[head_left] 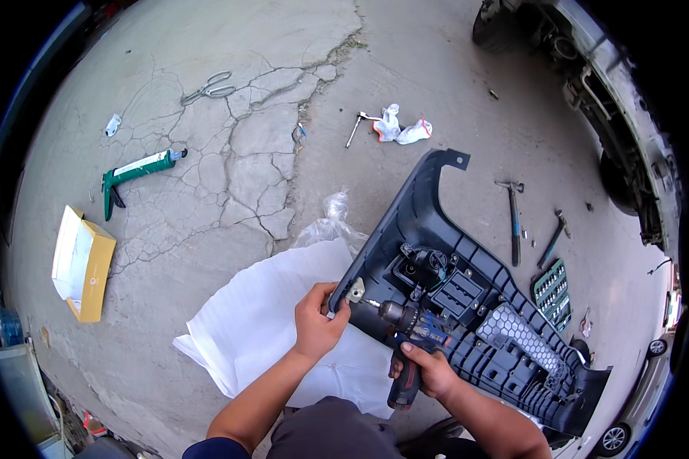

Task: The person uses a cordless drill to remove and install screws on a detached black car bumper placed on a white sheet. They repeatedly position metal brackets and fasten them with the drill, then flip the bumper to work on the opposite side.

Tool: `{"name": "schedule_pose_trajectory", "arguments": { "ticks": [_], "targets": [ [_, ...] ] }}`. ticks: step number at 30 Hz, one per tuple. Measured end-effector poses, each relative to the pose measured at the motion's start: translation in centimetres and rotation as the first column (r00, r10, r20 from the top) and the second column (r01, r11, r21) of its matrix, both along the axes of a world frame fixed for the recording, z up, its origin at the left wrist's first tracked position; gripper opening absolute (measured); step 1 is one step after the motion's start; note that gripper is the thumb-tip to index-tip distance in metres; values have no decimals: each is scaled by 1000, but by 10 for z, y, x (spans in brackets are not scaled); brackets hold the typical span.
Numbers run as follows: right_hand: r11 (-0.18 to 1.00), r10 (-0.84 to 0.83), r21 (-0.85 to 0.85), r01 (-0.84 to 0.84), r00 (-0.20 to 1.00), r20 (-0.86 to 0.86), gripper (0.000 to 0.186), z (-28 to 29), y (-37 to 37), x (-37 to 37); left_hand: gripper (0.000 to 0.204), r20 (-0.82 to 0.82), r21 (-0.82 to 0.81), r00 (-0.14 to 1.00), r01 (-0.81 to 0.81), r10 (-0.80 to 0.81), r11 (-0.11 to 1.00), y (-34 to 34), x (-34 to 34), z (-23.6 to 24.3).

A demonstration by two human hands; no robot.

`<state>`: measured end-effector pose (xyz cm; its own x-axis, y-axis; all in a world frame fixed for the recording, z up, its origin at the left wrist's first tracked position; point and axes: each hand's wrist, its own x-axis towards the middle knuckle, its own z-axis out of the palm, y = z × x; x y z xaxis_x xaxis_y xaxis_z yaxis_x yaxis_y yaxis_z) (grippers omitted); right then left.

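Against left hand (319,320), apparently, black panel (476,268)

a long black ribbed panel (463,294) slants down rightward; a blue-and-black drill (417,324) points its bit (370,303) left toward a pale bracket (356,290) at the panel's edge.

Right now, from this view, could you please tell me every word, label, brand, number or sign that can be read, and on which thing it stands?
No text is clear enough to quote.
Power drill in the right hand: pale marking on its side, too small to read.
Green caulking gun: marking along it, too small.
Yellow box: small pale mark, too blurred.
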<state>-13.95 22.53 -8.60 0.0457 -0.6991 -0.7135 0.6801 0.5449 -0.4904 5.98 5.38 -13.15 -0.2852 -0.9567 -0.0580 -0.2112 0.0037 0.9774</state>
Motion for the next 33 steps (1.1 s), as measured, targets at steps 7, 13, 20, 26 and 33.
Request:
{"name": "schedule_pose_trajectory", "arguments": {
  "ticks": [7,13,20,26,33],
  "targets": [
    [968,-129,237,76,967,218,70,13,27,-8,41,-150,-455,988,-38,-35,890,12,-2,3],
    [936,-110,351,32,972,206,55,17,55,-32,53,-161,-538,980,9,-113,843,20,8,-8],
    [963,-27,269,-30,979,203,66,21,40,-31,56,-223,-385,971,-9,-83,923,20,4,-15],
    [981,-11,189,-32,976,218,84,9,23,-21,62,-73,34,988,141,-139,989,-1,10,-3],
    [1000,8,24,-15,967,255,47,-27,17,2,30,-52,209,998,56,-46,976,12,4,2]
  ]
}}
